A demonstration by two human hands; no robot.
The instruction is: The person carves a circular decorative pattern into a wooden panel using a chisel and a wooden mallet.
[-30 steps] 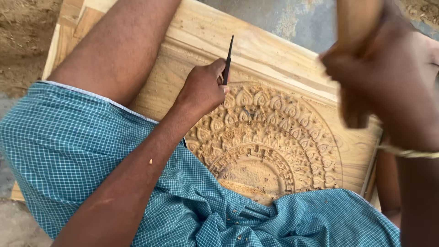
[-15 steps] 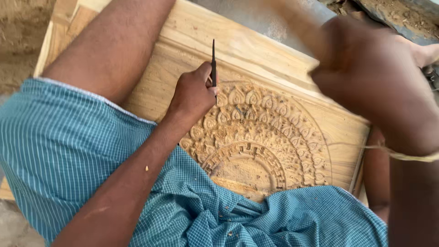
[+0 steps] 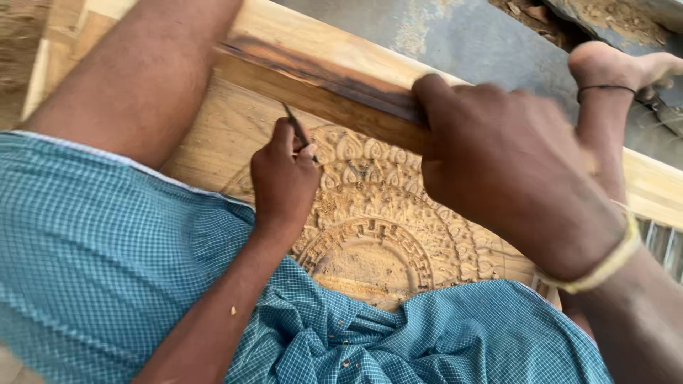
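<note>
Across my lap lies the carved wooden panel (image 3: pixel 370 235), its round floral medallion half covered by my blue checked cloth (image 3: pixel 107 263). No packages, labels or signs show anywhere on it. Compared with half a second ago, my right hand (image 3: pixel 512 171) has come down from the air and now brings the dark wooden mallet (image 3: pixel 320 85) low over the panel's upper edge, blurred with motion, while the chisel has tipped from upright to a lean. My left hand (image 3: pixel 284 178) sits on the medallion's upper left rim, fingers (image 3: pixel 302 153) clenched around the thin metal chisel (image 3: pixel 295 131), its tip on the petal border. My right fingers (image 3: pixel 434 96) are wrapped tight around the mallet. My bare foot (image 3: pixel 612 67) rests beyond the panel's far edge.
</note>
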